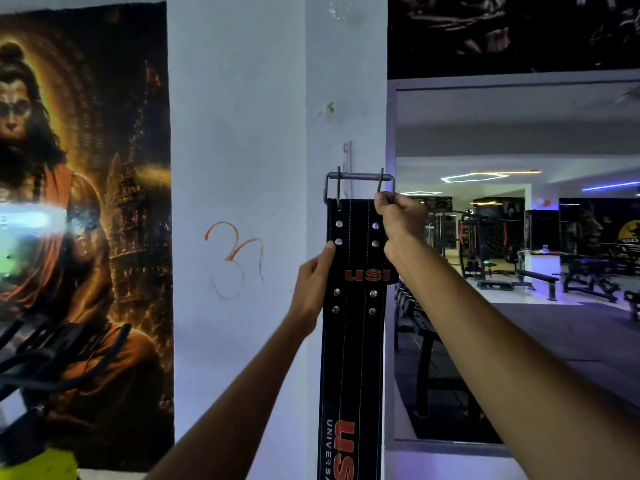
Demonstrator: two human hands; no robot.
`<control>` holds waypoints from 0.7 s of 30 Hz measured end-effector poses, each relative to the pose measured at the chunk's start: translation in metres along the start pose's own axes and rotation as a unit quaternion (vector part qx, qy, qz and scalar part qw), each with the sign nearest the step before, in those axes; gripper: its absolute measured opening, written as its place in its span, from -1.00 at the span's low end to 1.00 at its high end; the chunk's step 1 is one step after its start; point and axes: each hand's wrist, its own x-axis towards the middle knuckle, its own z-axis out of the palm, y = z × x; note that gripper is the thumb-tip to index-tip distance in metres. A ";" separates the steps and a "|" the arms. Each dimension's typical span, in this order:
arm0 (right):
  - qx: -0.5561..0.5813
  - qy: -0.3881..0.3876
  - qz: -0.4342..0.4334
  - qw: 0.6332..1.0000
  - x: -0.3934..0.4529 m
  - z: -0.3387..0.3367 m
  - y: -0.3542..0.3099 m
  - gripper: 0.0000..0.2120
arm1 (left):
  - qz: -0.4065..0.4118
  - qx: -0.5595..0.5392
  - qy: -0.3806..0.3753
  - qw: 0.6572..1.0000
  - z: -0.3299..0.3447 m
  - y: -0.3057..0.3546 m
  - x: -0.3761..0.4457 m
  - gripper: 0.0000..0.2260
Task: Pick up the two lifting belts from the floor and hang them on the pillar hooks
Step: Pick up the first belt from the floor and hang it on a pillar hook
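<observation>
You have one black USI lifting belt [355,341] held upright against the right face of the white pillar [239,168], its strap hanging straight down and running out of the bottom of the view. Its steel double-prong buckle [359,184] is at the top, just below a small metal hook [347,148] fixed to the pillar; the buckle bar sits under the hook, and you cannot tell from here whether the two touch. Your right hand [401,220] has its grip closed around the right end of the buckle, fingers curled tight over the frame beside the right prong. Your left hand [313,282] pinches the strap's left edge, thumb pressed on the front face near the lower of the upper rivets, the other fingers hidden behind the leather. Orange USI lettering shows on the keeper loop between your hands and again lower on the strap. An orange Om sign [235,254] is scrawled on the pillar's front face to the left of the belt. Further left hangs a glowing poster of Hanuman [69,168]. To the right of the pillar, a large mirror [519,237] shows benches and machines of the gym.
</observation>
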 end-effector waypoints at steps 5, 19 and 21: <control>-0.002 0.016 0.000 1.000 0.000 -0.007 0.001 -0.93 | -0.007 0.109 -0.039 0.993 -0.016 -0.069 -0.043 -0.73; -0.012 0.018 0.022 1.000 -0.004 -0.020 0.030 -0.85 | -0.103 0.197 -0.166 0.961 -0.049 -0.168 -0.108 -0.90; -0.019 0.015 0.023 0.999 -0.005 -0.019 0.031 -0.84 | -0.108 0.156 -0.144 0.971 -0.046 -0.154 -0.095 -0.84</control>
